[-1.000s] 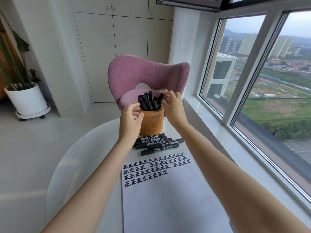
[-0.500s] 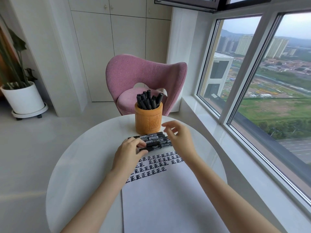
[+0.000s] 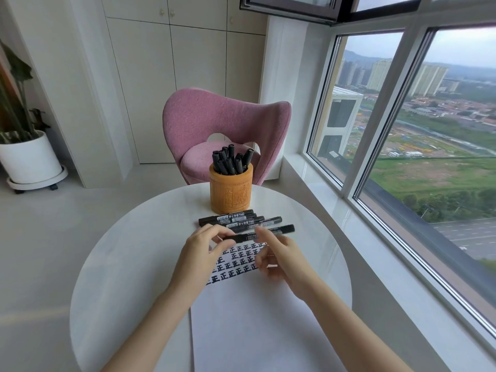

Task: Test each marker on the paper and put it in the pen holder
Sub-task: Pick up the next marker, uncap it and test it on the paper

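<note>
left hand (image 3: 204, 251) pinching one end of a black marker (image 3: 259, 233) between thumb and fingertips, the marker lifted level just above the top edge of the paper (image 3: 255, 318); right hand (image 3: 279, 255) beside it with fingers loosely curled and apart, index finger reaching up to the barrel at mid-length, whether it actually touches cannot be told (the hand is motion-blurred). just beyond both hands lie the untested markers (image 3: 236, 218) in a close row on the table (image 3: 120, 264), and beyond those stands the pen holder (image 3: 231, 191), already crowded with markers. judged risks: the held marker is gripped only at one end, so it may droop or slip before the right hand takes hold; pulling the cap with a jerk could send it off the table; a hand sweeping forward may nudge the row just beyond the fingertips and set the round barrels rolling; an uncapped tip dragged low may smear the written characters under the hands; forcing another marker into the full holder may tip it or push one out.
</note>
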`<state>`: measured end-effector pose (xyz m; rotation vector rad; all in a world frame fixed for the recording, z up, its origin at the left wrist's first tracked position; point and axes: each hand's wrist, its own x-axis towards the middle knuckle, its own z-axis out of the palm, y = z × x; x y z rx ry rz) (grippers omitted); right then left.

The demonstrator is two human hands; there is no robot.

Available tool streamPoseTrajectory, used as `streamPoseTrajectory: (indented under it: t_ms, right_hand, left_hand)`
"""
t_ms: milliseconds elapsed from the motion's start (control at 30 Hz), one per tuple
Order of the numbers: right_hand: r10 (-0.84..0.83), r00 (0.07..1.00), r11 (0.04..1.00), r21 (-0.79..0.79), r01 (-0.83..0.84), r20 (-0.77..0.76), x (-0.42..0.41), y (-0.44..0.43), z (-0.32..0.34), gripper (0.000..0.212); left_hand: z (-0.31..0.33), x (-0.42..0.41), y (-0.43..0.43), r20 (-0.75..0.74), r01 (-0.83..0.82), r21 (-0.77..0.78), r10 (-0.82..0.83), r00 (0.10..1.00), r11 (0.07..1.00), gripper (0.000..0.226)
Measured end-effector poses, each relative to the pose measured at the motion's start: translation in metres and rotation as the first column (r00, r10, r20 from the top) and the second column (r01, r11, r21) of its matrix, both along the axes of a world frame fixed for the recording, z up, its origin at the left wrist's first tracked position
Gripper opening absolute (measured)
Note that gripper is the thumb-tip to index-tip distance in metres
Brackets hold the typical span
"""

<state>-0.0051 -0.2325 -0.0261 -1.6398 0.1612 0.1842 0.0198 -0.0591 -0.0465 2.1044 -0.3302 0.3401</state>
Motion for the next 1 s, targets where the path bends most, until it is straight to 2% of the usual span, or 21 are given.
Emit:
streamPoseTrajectory:
  t_ms: [67, 167, 267, 367, 500, 667, 767, 933, 1000]
  right_hand:
    - [-0.051, 0.998, 0.995, 0.093, 0.048, 0.021, -0.002, 0.001, -0.002, 0.041]
    - [-0.137, 0.984, 0.972, 0.207, 0.112, 0.112, -0.002, 0.003, -0.001, 0.033]
    - [-0.163, 0.967, 0.982, 0.131, 0.139, 0.198, -0.003, 0.005, -0.003, 0.038]
    - [-0.137, 0.956, 0.99, 0.024, 0.136, 0.26, -0.008, 0.009, -0.001, 0.04]
    - [-0.086, 0.953, 0.996, 0.061, 0.072, 0.289, -0.013, 0.013, 0.002, 0.033]
    - [-0.019, 0.955, 0.995, 0.099, -0.01, 0.295, -0.013, 0.012, 0.003, 0.037]
    - [0.006, 0.957, 0.992, 0.12, -0.042, 0.289, -0.014, 0.012, 0.004, 0.039]
    - [0.022, 0.959, 0.988, 0.139, -0.063, 0.282, -0.017, 0.013, 0.006, 0.037]
    - [0.032, 0.956, 0.99, 0.124, -0.071, 0.292, -0.018, 0.012, 0.008, 0.034]
  left_hand:
    - [0.0, -0.01, -0.002, -0.034, 0.076, -0.02, -0.076, 0.996, 0.997, 0.012]
    - [0.002, -0.021, -0.006, -0.071, 0.159, 0.004, -0.158, 0.985, 0.987, 0.014]
    - [0.003, -0.029, -0.013, -0.115, 0.246, 0.019, -0.242, 0.963, 0.969, 0.02]
    - [0.001, -0.031, -0.019, -0.164, 0.278, 0.113, -0.258, 0.952, 0.954, 0.015]
    - [0.0, -0.031, -0.023, -0.183, 0.266, 0.13, -0.24, 0.953, 0.955, 0.023]
    - [0.007, -0.036, -0.022, -0.202, 0.289, -0.004, -0.284, 0.937, 0.957, 0.025]
    - [0.01, -0.036, -0.019, -0.246, 0.341, -0.132, -0.364, 0.898, 0.931, 0.035]
    - [0.014, -0.037, -0.017, -0.29, 0.365, -0.291, -0.445, 0.847, 0.884, 0.032]
    - [0.012, -0.037, -0.015, -0.309, 0.36, -0.35, -0.469, 0.827, 0.865, 0.038]
